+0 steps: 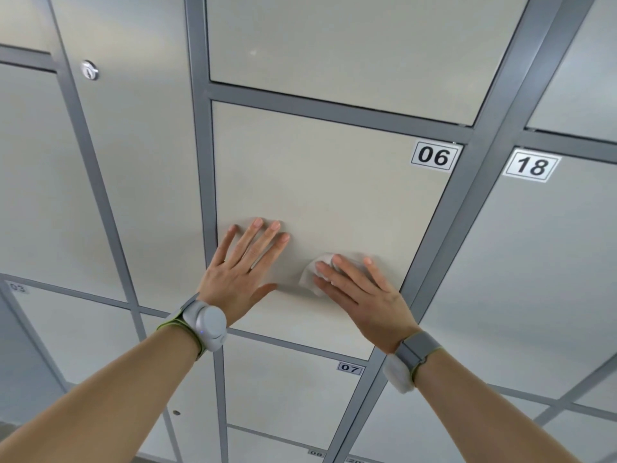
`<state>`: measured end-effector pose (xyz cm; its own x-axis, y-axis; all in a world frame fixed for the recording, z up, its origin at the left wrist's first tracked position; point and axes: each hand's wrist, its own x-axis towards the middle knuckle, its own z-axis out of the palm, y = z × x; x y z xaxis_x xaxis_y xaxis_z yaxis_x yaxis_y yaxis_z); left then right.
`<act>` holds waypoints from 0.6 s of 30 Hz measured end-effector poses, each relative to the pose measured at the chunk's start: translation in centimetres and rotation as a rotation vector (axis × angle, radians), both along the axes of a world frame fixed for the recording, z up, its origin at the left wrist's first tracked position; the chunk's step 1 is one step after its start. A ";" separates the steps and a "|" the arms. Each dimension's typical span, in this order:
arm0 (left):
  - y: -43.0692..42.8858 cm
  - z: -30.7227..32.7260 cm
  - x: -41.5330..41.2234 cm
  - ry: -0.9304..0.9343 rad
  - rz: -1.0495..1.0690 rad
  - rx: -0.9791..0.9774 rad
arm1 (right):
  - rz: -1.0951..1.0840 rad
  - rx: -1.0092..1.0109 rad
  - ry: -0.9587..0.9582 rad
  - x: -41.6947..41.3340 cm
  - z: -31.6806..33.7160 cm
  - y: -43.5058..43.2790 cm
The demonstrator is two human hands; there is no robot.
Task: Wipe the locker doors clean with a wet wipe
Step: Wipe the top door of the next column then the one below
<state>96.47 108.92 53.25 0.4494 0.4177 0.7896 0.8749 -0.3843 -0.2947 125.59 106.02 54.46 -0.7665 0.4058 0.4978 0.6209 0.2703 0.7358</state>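
1. Beige locker doors set in a grey frame [200,162] fill the view. Door 06 [334,182] sits in the middle, door 07 [283,389] below it and door 18 [517,262] to its right.
2. The left hand [240,272] lies flat on the lower left of door 06. Its grip is wide, with fingers spread and holding nothing, and it seems to brace the panel.
3. The right hand [360,292] presses the wet wipe [314,269] against the same door, just beside the left hand. Its grip is wide too, with fingers straight over the bunched wipe, not curled round it.
4. The step in hand appears to be wiping door 06, low on the panel. No wet trace shows how much is done.
5. To do it well, keep the fingers flat, overlap the strokes from edge to edge, and follow the seams at the frame.
6. Go gently round the 06 label [434,156] so that its corners do not lift.
7. The bunched wipe may slip from under the fingertips. The patch under the left hand also needs a pass.
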 end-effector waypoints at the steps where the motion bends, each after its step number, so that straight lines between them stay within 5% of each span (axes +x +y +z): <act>1: 0.0 0.0 0.0 0.000 0.001 0.002 | 0.000 -0.004 -0.002 0.0 -0.2 0.0; 11: 0.2 0.0 -0.7 0.028 -0.033 0.009 | -0.013 -0.139 -0.128 0.4 -2.8 -0.4; 18: 0.5 -0.4 -3.3 0.050 0.035 0.038 | -0.037 -0.017 -0.122 -0.4 -0.3 0.2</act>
